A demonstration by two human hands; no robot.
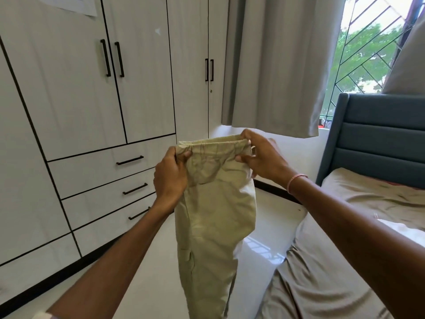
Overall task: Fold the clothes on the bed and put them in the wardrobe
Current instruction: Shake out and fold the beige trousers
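Head view: the left hand [170, 178] grips the 9 o'clock end of the waistband of the khaki trousers [213, 215], fingers curled round the cloth. The right hand [262, 157] pinches the 3 o'clock end between thumb and fingers. The trousers hang mid-air at centre, legs dropping toward 6 o'clock. The white wardrobe [76, 100], doors closed, fills 9 to 11 o'clock. The bed [345, 272] lies at 4 o'clock, with a grey curtain [271, 65] at 1.

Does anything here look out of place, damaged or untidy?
Nothing looks damaged or spilled. The bed sheet is rumpled, and the beige trousers, which the left hand and right hand hold up by the waistband, are creased near the top. The wardrobe doors sit shut and straight.
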